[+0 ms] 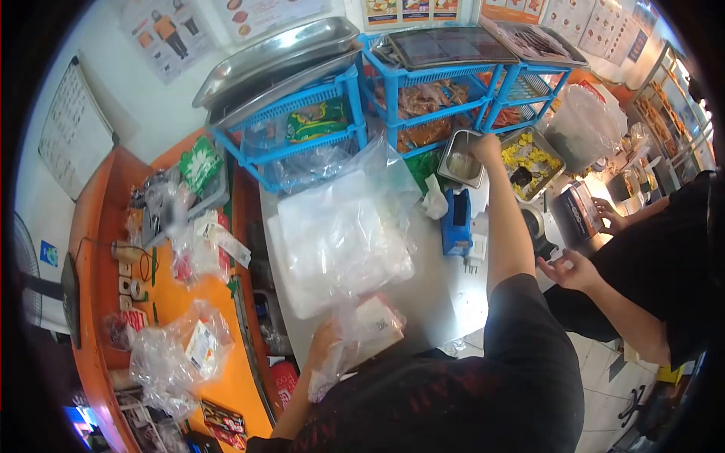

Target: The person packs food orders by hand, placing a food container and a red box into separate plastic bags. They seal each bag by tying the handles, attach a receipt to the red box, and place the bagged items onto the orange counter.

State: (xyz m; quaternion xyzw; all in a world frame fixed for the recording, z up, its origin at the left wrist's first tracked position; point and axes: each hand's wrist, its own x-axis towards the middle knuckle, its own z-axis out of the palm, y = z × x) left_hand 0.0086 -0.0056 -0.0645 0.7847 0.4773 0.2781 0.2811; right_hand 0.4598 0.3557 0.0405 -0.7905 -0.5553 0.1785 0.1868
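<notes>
My left hand (323, 343) is closed around a clear plastic bag with a white package (375, 321) in it, low at the front edge of the steel table (445, 302). Above it lies a stack of white plastic bags (332, 234). My right arm reaches forward, and my right hand (485, 147) is over the rim of a small steel container (461, 167); its fingers are partly hidden. Beside that container are a tray of yellow pieces (532, 162), a crumpled white tissue (434, 198) and a blue box (456, 223).
Blue racks (430, 75) with steel trays line the back. An orange counter (234, 332) with plastic bags is at the left. At the right, another person's hands (570, 270) are near a dark box (578, 211). A large clear bag (585, 124) stands behind.
</notes>
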